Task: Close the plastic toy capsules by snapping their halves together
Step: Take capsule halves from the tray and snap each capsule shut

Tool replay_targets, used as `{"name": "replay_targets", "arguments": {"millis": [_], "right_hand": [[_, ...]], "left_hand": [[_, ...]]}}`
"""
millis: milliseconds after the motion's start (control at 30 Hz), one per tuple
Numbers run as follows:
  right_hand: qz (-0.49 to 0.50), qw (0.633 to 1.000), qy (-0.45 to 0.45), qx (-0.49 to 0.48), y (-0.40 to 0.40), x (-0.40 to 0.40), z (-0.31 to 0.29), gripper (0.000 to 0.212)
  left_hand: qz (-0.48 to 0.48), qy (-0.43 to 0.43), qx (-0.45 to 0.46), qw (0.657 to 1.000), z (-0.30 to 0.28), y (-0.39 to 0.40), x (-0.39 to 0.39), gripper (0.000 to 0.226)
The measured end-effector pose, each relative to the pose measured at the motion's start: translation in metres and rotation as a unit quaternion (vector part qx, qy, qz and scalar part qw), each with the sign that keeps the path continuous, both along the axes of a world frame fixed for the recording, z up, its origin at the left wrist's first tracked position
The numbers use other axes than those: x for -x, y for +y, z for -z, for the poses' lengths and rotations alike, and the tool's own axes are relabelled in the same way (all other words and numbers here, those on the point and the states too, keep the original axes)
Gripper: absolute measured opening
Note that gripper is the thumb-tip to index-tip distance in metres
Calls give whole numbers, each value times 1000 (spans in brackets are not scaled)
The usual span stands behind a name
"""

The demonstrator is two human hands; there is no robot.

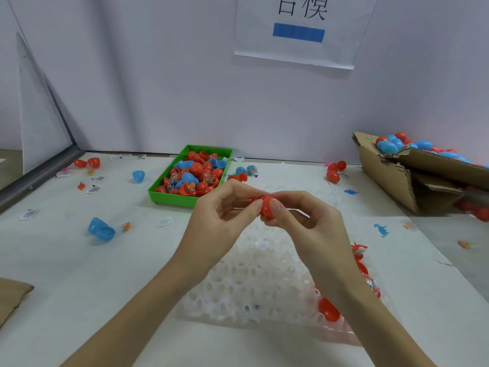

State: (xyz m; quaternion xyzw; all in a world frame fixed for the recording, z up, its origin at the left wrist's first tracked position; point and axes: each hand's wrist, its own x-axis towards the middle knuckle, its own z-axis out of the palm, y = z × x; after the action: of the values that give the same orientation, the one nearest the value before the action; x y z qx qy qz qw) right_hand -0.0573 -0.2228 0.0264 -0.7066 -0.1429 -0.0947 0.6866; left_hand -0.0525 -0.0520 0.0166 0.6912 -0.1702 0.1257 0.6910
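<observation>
Pressing a red capsule (267, 206) between left hand (227, 207) and right hand (304, 221), both pinching it; green tray (169, 200) of open halves remains, cardboard box (412, 186) holds finished ones.

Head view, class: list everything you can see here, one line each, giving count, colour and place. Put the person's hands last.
Red capsule: one, red, held between both hands above the table centre.
Green tray: one, green, behind the hands, filled with many red and blue capsule halves.
Cardboard box: one, brown, far right, torn open, holding many blue and red capsules.
White holed tray: one, translucent white, under the hands, a few red capsules at its right edge.
Blue open capsule: one, blue, on the table's left.
Paper sign: one, white with a blue bar, on the back wall.
Left hand: pinches the capsule.
Right hand: pinches the capsule.
</observation>
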Motion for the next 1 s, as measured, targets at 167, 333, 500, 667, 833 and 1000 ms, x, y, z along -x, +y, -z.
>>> {"name": "replay_targets", "arguments": {"millis": [167,333,500,667,833,1000], "right_hand": [[6,999,-32,15,3,2,2,11],[30,998,-43,22,0,0,0,13],[42,998,-37,7,-2,-2,-2,14],[30,999,-35,3,-3,-3,-2,10],[-21,998,31,-55,-3,0,-1,25],[-67,985,101,-119,-5,1,-2,24]], "left_hand": [[-28,-21,-24,999,1,-4,0,14],[-14,-36,-24,999,0,-3,3,19],[-5,-66,-75,995,1,-4,5,34],[-42,-90,-92,991,2,-4,5,40],[-70,-119,-116,984,2,-4,4,41],[-137,-184,-205,951,3,-5,7,45]]}}
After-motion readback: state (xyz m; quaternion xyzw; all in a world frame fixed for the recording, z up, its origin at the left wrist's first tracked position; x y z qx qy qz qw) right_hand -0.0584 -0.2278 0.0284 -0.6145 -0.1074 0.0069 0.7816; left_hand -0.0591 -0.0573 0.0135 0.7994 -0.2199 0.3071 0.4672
